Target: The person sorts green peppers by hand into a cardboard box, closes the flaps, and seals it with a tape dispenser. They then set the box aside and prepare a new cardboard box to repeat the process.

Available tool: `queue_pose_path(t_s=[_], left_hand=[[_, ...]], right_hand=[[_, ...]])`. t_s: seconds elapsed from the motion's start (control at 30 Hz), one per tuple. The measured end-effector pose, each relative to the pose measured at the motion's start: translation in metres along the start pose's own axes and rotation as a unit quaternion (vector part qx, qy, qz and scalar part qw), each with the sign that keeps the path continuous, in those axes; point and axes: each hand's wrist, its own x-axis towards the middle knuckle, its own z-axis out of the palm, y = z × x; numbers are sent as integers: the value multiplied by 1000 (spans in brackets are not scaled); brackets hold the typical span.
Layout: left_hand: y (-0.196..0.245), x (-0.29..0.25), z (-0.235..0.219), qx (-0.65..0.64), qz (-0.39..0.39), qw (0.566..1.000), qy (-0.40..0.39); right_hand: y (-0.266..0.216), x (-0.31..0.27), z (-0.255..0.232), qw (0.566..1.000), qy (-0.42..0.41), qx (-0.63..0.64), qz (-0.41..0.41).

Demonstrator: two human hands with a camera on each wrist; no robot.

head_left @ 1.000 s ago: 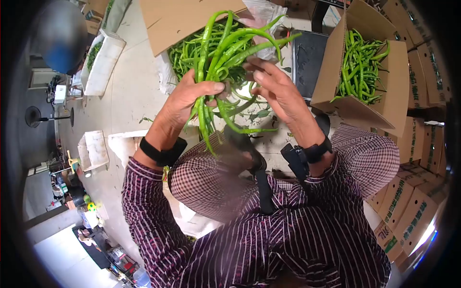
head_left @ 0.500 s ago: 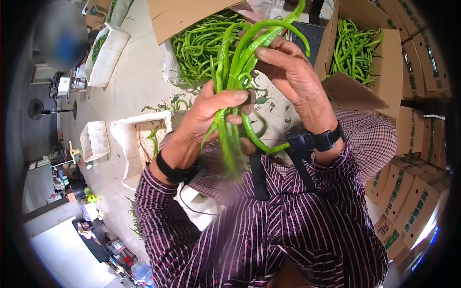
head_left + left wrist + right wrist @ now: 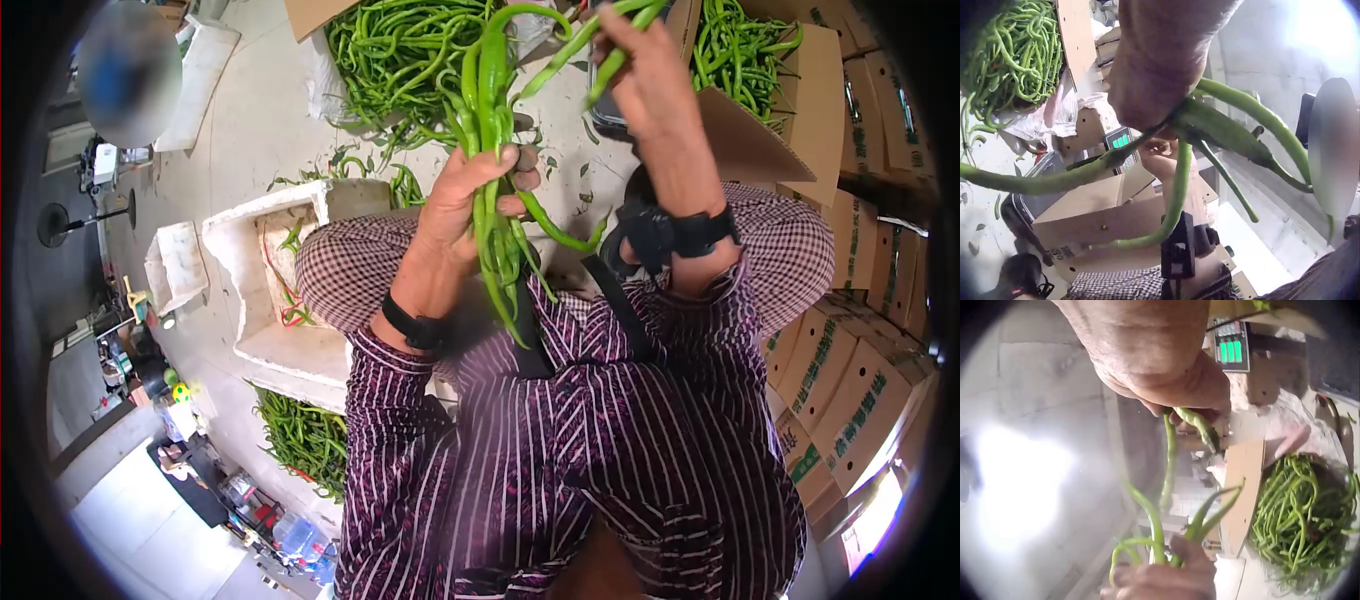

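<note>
My left hand (image 3: 462, 200) grips a bunch of long green chili peppers (image 3: 490, 95) around its middle. Some tips hang below the fist and others stick up past the thumb. Up and to the right, my right hand (image 3: 655, 85) pinches a few green chili peppers, two of them clear in the right wrist view, one a pale green pepper (image 3: 1170, 456). In that view the left hand (image 3: 1169, 578) is underneath with its bunch, apart from the right. The left wrist view shows a dark, thick pepper (image 3: 1225, 134) sticking out of the left fist.
A large heap of chili peppers (image 3: 400, 65) lies ahead beside a cardboard flap. An open carton (image 3: 815, 120) with peppers stands at right, near stacked cartons (image 3: 850, 400). At left are a white foam box (image 3: 285, 345) and another pepper pile (image 3: 300, 435). A scale display (image 3: 1230, 352) glows green.
My right hand has drawn away from the bunch, up and to the right, with a few peppers. The left hand keeps its grip. The head view has shifted, showing more of the foam box.
</note>
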Motion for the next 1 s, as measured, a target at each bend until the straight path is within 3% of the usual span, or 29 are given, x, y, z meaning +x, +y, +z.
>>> queue_pose_path(t_s=[0.07, 0.17, 0.2, 0.27, 0.33, 0.4, 0.43, 0.47, 0.53, 0.57, 0.6, 0.63, 0.67, 0.73, 0.8, 0.87, 0.93, 1.0], left_hand=[[3, -3, -8, 4, 9, 1000, 29], [16, 2, -23, -83, 27, 996, -35], [20, 4, -20, -137, 20, 986, -92], [24, 6, -20, -170, 29, 981, -93], [27, 11, -21, -179, 30, 978, -103], [29, 13, -19, -240, 2, 963, -124], [28, 12, -16, -239, -2, 963, -122], [27, 12, -13, -194, 31, 976, -93], [27, 11, -7, -102, 99, 989, -38], [28, 17, -24, -104, 60, 983, -141], [28, 17, -20, -104, 60, 983, -140], [28, 17, -16, -133, 65, 986, -81], [28, 17, -13, -161, 70, 984, -22], [31, 21, -19, -141, 73, 987, -29], [35, 25, -28, -122, 101, 987, 30], [43, 21, -35, -143, 103, 984, 21], [47, 17, -37, -212, 125, 969, 11], [48, 15, -36, -197, 156, 968, 27]], right_hand=[[-37, -4, 23, 995, 97, -36, -14], [-54, -1, -5, 994, 53, -88, -24], [-62, -6, -6, 991, 32, -131, 6], [-80, -22, 10, 954, -26, -248, 164], [-70, -40, -2, 907, -135, -315, 245], [-42, -62, -7, 875, -252, -375, 175], [-49, -66, 4, 813, -322, -390, 290], [-38, -70, 3, 783, -370, -415, 279], [3, -87, -12, 821, -411, -369, 146], [10, -91, -12, 822, -409, -368, 145], [13, -95, -8, 833, -398, -294, 248], [14, -99, -6, 830, -381, -214, 347], [9, -102, -6, 830, -381, -213, 347], [-11, -104, 3, 859, -259, -102, 430], [3, -103, -17, 852, -272, -106, 435], [-1, -101, -28, 875, -210, -34, 434], [-4, -95, -41, 884, -194, -13, 424], [-2, -91, -53, 901, -187, 92, 381]])
